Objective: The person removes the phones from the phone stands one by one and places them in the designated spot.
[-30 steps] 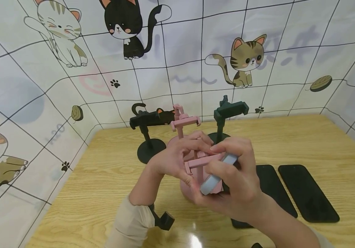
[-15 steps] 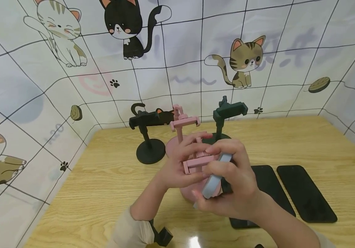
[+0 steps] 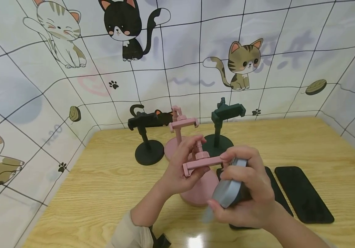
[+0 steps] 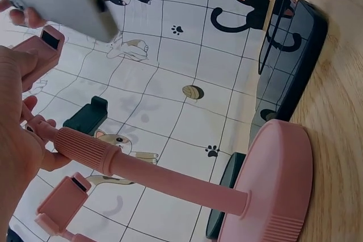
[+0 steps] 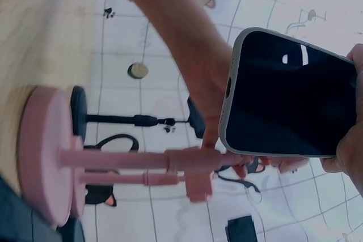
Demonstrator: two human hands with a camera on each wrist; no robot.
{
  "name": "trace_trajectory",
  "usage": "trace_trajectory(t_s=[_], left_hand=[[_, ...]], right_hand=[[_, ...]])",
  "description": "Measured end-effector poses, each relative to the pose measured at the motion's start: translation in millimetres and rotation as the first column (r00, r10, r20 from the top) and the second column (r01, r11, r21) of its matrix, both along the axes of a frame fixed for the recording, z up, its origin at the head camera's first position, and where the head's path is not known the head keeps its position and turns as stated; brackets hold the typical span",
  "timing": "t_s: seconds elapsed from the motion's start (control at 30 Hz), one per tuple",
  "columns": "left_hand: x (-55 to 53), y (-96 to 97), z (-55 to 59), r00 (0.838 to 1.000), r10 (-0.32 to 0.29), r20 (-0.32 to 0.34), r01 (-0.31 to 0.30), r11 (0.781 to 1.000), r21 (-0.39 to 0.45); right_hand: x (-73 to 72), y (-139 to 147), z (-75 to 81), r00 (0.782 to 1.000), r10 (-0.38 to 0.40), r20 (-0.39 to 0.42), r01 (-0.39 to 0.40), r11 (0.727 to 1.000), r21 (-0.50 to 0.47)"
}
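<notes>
A pink phone stand (image 3: 200, 187) stands upright on the wooden table. My left hand (image 3: 177, 172) grips its holder (image 3: 202, 164), with the thumb along the near side and fingers behind. In my right hand (image 3: 253, 189) is a smartphone (image 3: 231, 187) with a light blue-grey edge, blurred and tilted at the right of the holder. The right index fingertip touches the holder's right end in the head view. The right wrist view shows the phone's dark screen (image 5: 289, 94), apart from the stand's base. The left wrist view shows its pale back (image 4: 62, 1) above the holder.
Behind stand a black phone stand (image 3: 149, 152), another pink phone stand (image 3: 183, 124) and a dark green one (image 3: 228, 112). A black phone (image 3: 304, 194) lies flat at the right; another is partly covered by my right hand. A cat-patterned sheet closes off the back.
The phone has moved right and turned, away from the holder's front. My left fingers have shifted on the holder, and more of the pink base now shows.
</notes>
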State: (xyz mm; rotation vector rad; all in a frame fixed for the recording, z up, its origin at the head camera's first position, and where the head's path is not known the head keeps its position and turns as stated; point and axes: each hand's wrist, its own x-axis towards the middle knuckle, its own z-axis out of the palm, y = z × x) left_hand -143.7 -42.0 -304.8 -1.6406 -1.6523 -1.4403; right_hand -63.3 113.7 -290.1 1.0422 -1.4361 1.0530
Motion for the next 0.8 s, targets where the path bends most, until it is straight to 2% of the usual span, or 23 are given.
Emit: trace_trajectory(t_s=[0.13,0.23,0.33,0.37,0.43,0.5,0.53,0.57,0.67,0.73,0.8], left_hand=[[0.5,1.4,1.7,1.000,-0.013,-0.002,0.012,1.000,-0.023],[1.3,2.9,4.8,1.000,-0.019,-0.005,0.018,0.999,-0.048],[2.2,5.1,9.3,1.000,-0.026,0.002,0.026,0.997,-0.066],[2.5,5.6,11.3,1.000,-0.026,0.003,0.026,0.997,-0.067],[2.2,7.0,15.3,1.000,-0.030,-0.007,0.030,0.998,-0.056],[2.2,8.0,19.7,0.999,-0.030,-0.022,0.029,0.999,-0.042],[2.2,8.4,21.7,0.999,-0.028,-0.029,0.027,0.999,-0.036],[2.3,9.3,23.8,0.999,-0.027,-0.033,0.026,0.999,-0.031],[2.6,14.5,28.8,0.999,-0.027,-0.038,0.026,0.999,-0.028],[3.2,20.9,31.8,0.999,-0.020,-0.043,0.018,0.999,-0.040],[3.6,30.4,34.5,0.998,-0.018,-0.062,0.014,0.998,-0.059]], right_hand=[[9.9,8,5.5,0.999,-0.013,0.052,0.013,1.000,0.001],[18.0,19,8.8,0.990,-0.045,0.136,0.042,0.999,0.023],[24.7,39,6.5,0.963,-0.112,0.245,0.099,0.993,0.064],[27.0,47,4.6,0.947,-0.140,0.291,0.121,0.989,0.084],[30.1,66,0.1,0.903,-0.214,0.372,0.173,0.975,0.141],[32.1,86,-4.0,0.837,-0.331,0.436,0.245,0.939,0.242],[32.1,96,-6.5,0.801,-0.388,0.456,0.273,0.914,0.300],[31.9,107,-9.5,0.760,-0.457,0.463,0.303,0.878,0.370],[28.2,137,-22.6,0.662,-0.593,0.459,0.326,0.778,0.536],[24.5,158,-34.0,0.624,-0.631,0.461,0.308,0.741,0.597],[22.1,177,-44.4,0.574,-0.671,0.469,0.290,0.703,0.650]])
